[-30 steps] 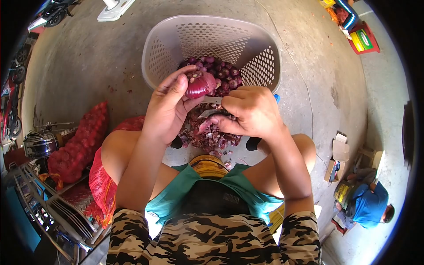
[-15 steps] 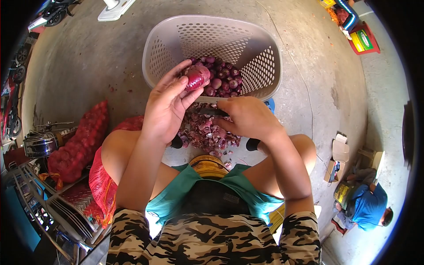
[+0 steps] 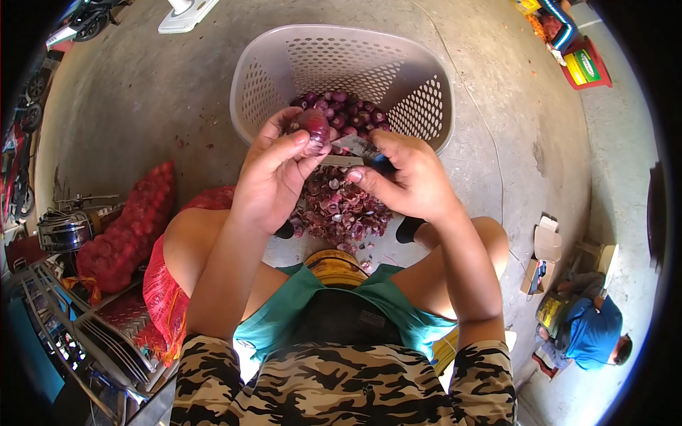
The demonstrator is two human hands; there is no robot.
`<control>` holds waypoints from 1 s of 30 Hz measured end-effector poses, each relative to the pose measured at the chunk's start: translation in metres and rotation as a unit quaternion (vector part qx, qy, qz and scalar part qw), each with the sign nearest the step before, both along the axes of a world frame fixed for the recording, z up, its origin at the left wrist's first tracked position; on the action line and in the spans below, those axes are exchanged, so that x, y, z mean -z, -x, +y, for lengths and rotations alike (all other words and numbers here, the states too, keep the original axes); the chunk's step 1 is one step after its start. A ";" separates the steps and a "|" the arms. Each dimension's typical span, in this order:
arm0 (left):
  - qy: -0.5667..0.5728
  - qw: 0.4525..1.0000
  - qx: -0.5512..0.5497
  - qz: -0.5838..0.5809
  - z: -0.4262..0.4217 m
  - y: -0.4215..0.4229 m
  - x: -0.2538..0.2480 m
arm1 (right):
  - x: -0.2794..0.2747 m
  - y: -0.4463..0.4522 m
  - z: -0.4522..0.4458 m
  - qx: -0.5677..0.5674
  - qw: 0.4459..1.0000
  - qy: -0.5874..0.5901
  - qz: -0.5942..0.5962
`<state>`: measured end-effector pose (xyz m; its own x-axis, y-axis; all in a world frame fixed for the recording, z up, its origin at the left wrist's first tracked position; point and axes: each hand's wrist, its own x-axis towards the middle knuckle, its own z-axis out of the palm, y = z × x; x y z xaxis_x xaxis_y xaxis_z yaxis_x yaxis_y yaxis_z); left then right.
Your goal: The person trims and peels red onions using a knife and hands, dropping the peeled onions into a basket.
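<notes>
My left hand (image 3: 273, 167) is closed around a red onion (image 3: 313, 130), raised over the near rim of the basket. A knife (image 3: 355, 147) is in my right hand (image 3: 413, 177), its blade angled left toward the onion; the fingers partly cover the handle. Beneath both hands stands a grey-beige perforated plastic basket (image 3: 259, 60), with several peeled red onions (image 3: 353, 117) in its bottom. Loose onion skins (image 3: 341, 213) are heaped on the floor between my feet.
Red mesh sacks of onions (image 3: 135, 227) lie to the left beside a metal rack (image 3: 106, 348). A cable (image 3: 490, 135) runs along the floor on the right. Further right are an open cardboard box (image 3: 545, 248) and a seated person in blue (image 3: 595, 330).
My right hand has turned and opened its grip somewhat, bringing the knife blade up nearer the onion. The onion has tilted more upright in my left hand.
</notes>
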<state>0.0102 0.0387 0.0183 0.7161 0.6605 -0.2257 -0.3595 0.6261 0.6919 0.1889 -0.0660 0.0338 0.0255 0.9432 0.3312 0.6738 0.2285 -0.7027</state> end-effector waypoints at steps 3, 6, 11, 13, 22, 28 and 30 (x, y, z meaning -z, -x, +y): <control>0.013 1.000 0.012 -0.007 -0.007 -0.001 0.004 | 0.007 0.005 0.002 0.024 1.000 -0.012 0.002; 0.016 0.999 0.035 -0.033 -0.009 -0.003 0.006 | 0.009 0.008 0.003 0.045 0.999 -0.022 -0.012; -0.001 0.998 0.043 -0.051 -0.015 -0.004 0.004 | 0.007 0.005 0.003 0.041 0.998 -0.031 -0.028; 0.017 0.996 0.048 -0.069 -0.016 -0.004 0.005 | 0.010 0.004 0.003 0.047 0.998 -0.026 -0.021; 0.005 0.998 0.021 -0.063 -0.017 -0.005 0.003 | 0.007 0.010 0.004 0.110 0.987 -0.071 -0.098; 0.032 0.997 0.003 -0.069 -0.013 -0.005 0.001 | 0.007 0.017 0.005 0.120 0.974 -0.090 -0.168; 0.041 0.996 0.008 -0.077 -0.012 -0.003 0.003 | 0.007 0.017 0.005 0.093 0.973 -0.098 -0.186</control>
